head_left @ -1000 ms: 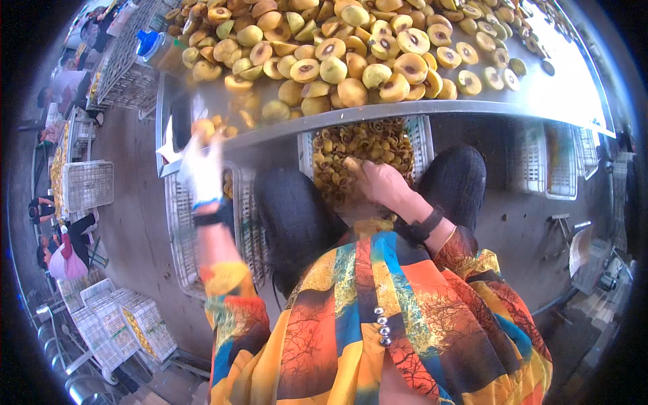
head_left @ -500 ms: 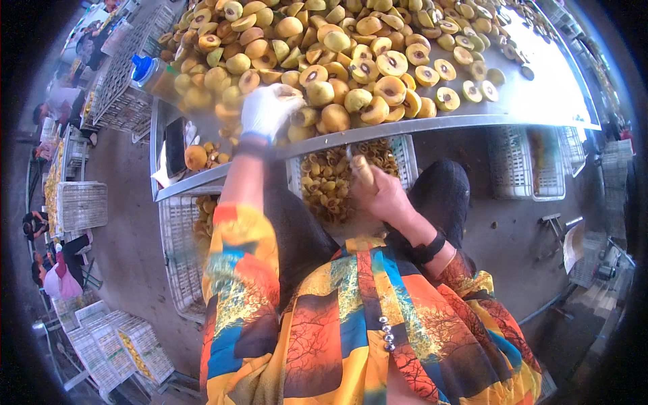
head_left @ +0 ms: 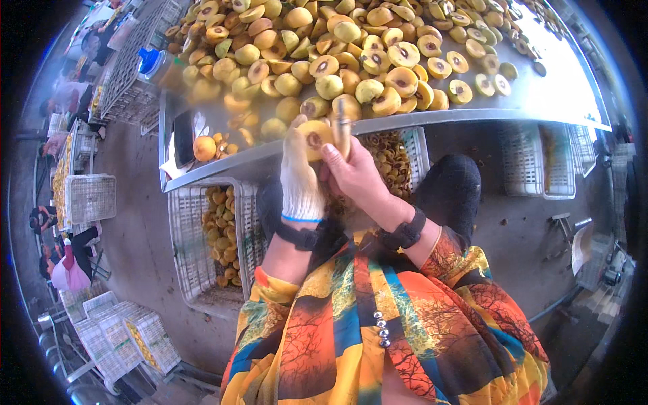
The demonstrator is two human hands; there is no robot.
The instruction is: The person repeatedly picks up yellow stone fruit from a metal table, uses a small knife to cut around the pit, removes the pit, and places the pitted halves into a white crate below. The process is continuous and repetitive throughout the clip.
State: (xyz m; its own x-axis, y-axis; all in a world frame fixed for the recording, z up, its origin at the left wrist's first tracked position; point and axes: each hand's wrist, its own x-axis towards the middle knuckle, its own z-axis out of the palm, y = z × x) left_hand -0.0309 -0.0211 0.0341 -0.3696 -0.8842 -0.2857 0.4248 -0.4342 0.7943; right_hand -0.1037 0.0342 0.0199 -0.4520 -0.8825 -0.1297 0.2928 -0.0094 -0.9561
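Note:
My left hand, in a white knit glove, holds a halved yellow stone fruit with its brown pit hollow showing. Against the fruit's right side is my bare right hand. It grips a wooden-handled tool whose metal end points up and is blurred, so its exact shape is unclear. Both hands meet just in front of the metal table's near edge. Beyond them lies a large heap of halved yellow fruit, some cut side up.
Between my knees sits a white crate of small fruit pieces. Another crate with fruit halves stands to the left. On the table's left are a dark phone-like slab and a blue-capped bottle. More crates stand right; people work far left.
My left hand has come back from the heap toward my right hand, now with a fruit half in it. My right hand has moved up and left to meet it, tool still gripped.

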